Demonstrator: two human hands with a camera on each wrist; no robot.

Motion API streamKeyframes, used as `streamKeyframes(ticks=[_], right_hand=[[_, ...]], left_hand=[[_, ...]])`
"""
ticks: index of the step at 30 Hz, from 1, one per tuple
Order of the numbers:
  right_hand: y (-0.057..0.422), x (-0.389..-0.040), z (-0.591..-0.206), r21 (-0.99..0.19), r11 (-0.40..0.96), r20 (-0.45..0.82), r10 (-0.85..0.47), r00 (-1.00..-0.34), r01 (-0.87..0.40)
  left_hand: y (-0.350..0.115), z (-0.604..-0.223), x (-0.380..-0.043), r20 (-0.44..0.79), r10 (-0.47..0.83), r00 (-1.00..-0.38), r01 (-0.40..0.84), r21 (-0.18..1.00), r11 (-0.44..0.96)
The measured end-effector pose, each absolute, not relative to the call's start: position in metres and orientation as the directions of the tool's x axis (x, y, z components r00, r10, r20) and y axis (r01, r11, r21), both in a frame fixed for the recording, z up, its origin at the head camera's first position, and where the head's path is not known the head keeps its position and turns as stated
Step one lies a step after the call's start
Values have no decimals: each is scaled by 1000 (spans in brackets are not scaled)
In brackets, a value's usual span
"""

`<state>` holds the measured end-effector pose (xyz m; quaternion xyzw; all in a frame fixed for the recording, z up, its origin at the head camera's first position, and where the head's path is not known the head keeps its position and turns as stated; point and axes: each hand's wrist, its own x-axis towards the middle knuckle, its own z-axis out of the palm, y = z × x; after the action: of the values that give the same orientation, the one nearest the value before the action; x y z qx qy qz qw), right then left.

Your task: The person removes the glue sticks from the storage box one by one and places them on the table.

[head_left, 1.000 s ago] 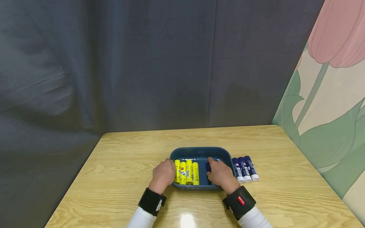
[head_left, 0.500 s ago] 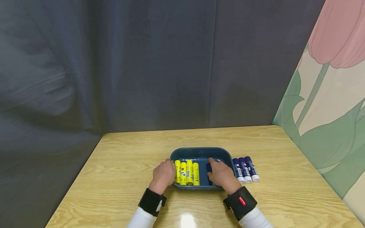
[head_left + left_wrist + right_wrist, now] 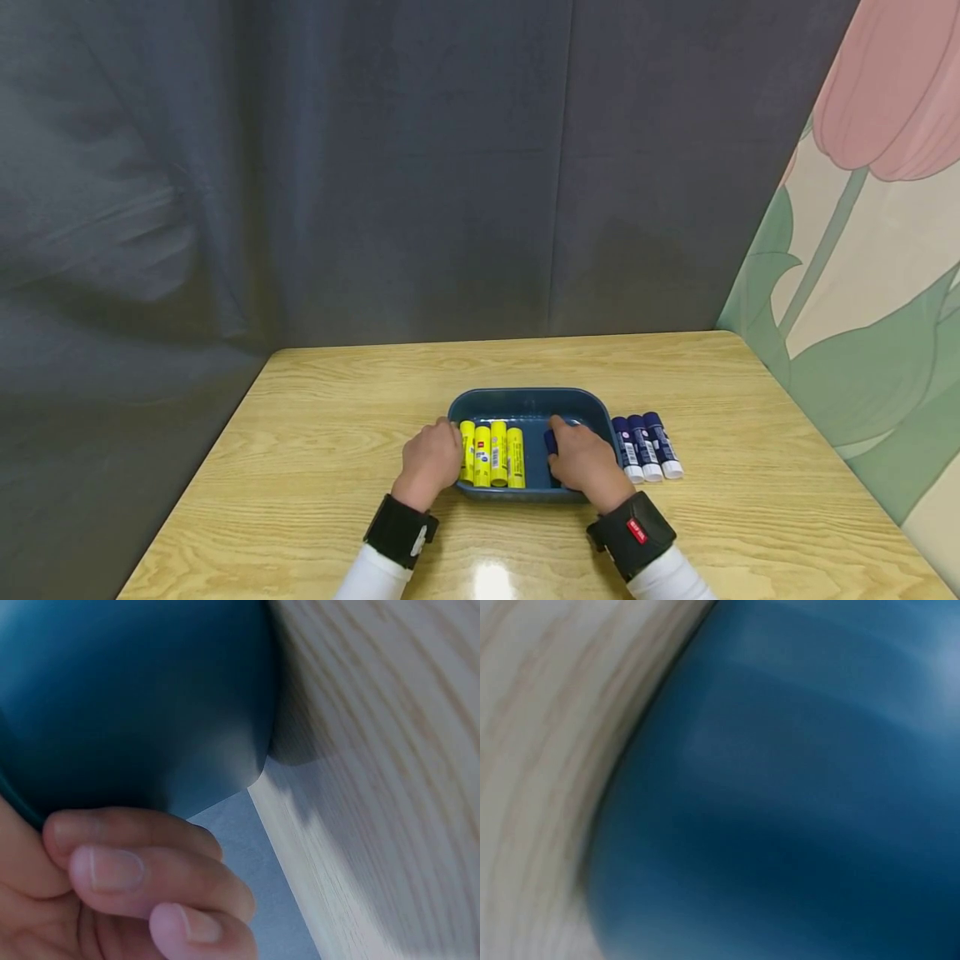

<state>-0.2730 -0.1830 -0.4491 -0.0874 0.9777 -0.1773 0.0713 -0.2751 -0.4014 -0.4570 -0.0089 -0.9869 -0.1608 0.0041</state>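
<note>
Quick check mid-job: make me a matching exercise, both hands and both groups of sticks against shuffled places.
1. Left hand
2. Right hand
3. Yellow sticks
4. Blue-and-white sticks

A. On the table, beside the tray
B. At the tray's left edge
C. Side by side inside the tray
D. Holding a dark stick

Pairs: 1-B, 2-D, 3-C, 4-A

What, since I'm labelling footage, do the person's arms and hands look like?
The left sleeve and right sleeve are white. The left wristband and right wristband are wide and black; the right bears a red tag with lettering too small to read, the left a whitish patch. Left hand and right hand are gloveless.
</note>
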Motion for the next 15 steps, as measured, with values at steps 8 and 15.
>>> streamKeyframes(ticks=[8, 15], right_hand=[[-182, -272, -447, -357, 924, -120, -192, -974, -138], [-179, -274, -448, -345, 930, -134, -187, -973, -131]], left_hand=[[-402, -458, -276, 8, 14, -1000, 16, 308, 951], [-402, -460, -276, 6, 21, -1000, 22, 288, 957]])
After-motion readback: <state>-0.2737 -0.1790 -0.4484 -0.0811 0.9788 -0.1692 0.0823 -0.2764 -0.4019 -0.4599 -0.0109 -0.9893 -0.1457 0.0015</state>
